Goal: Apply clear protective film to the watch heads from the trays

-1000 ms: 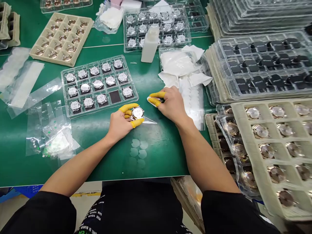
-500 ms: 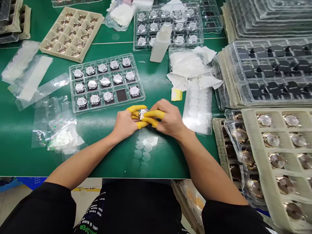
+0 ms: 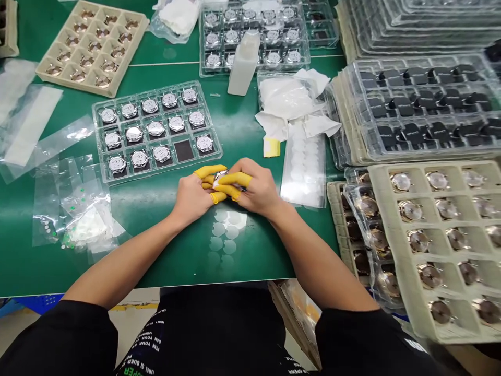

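Both my hands meet over the green table, fingertips in yellow finger cots. My left hand (image 3: 193,196) grips a small round silver watch case (image 3: 219,174), mostly hidden between the fingers. My right hand (image 3: 254,190) is closed against it from the right, its capped fingers pressing on the case. Just beyond my hands lies a clear tray (image 3: 213,156) of silver watch cases with one dark empty pocket (image 3: 183,151). A sheet of round clear stickers (image 3: 223,237) lies on the table under my wrists.
A white bottle (image 3: 243,65) stands behind a second clear tray (image 3: 254,31). White cloths (image 3: 291,102) and a small yellow pad (image 3: 271,148) lie right of centre. Beige trays of rose-gold cases (image 3: 438,230) and stacked clear trays (image 3: 415,99) fill the right. Plastic bags (image 3: 74,209) lie left.
My right hand left the yellow pad by the cloths and came left onto the watch case in my left hand. Both hands now hold it together.
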`<state>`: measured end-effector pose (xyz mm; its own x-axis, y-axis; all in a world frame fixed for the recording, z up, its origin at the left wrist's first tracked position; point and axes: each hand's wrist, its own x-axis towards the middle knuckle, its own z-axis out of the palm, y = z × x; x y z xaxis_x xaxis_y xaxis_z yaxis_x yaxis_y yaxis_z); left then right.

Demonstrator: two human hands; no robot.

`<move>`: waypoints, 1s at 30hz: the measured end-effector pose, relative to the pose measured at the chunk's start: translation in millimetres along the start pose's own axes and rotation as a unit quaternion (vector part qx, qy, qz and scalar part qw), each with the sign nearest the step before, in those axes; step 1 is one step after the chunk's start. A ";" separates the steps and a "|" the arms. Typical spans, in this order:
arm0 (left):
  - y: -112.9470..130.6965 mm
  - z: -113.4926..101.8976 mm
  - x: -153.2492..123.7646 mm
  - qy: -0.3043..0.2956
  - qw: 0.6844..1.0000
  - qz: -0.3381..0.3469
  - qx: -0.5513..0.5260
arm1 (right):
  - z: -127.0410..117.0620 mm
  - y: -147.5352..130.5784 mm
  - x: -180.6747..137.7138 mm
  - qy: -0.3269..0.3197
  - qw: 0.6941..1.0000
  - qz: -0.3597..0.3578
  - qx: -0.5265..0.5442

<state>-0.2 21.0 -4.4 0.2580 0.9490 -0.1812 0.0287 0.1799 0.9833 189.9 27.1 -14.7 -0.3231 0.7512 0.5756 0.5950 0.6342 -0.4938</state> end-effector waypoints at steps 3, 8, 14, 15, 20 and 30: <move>-0.1 0.1 1.4 0.007 1.000 0.005 -0.007 | -3.6 4.7 2.2 0.015 0.996 0.075 -0.052; -1.2 -2.2 2.0 0.016 0.999 0.045 -0.013 | -34.5 9.1 -0.4 -0.041 0.983 0.167 -0.055; -4.3 -3.0 0.0 -0.014 0.996 0.089 0.014 | -44.0 -6.7 2.8 -0.159 0.964 0.171 0.125; -4.6 -3.2 -0.5 -0.019 0.995 0.095 0.017 | -43.3 -8.0 4.1 -0.152 0.962 0.180 0.139; -6.2 -4.0 -3.0 -0.018 0.988 0.143 0.049 | -45.1 -9.0 6.5 -0.119 0.968 0.188 0.117; -4.9 -4.6 -5.5 -0.050 0.989 0.117 0.069 | -37.7 -7.6 1.0 -0.078 0.985 0.151 0.041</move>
<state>-6.2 16.1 -8.3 0.3682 0.9285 0.0486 0.0871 -0.0865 0.9924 212.8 16.1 14.2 -0.2532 0.9226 0.2910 0.6217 0.3857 -0.6817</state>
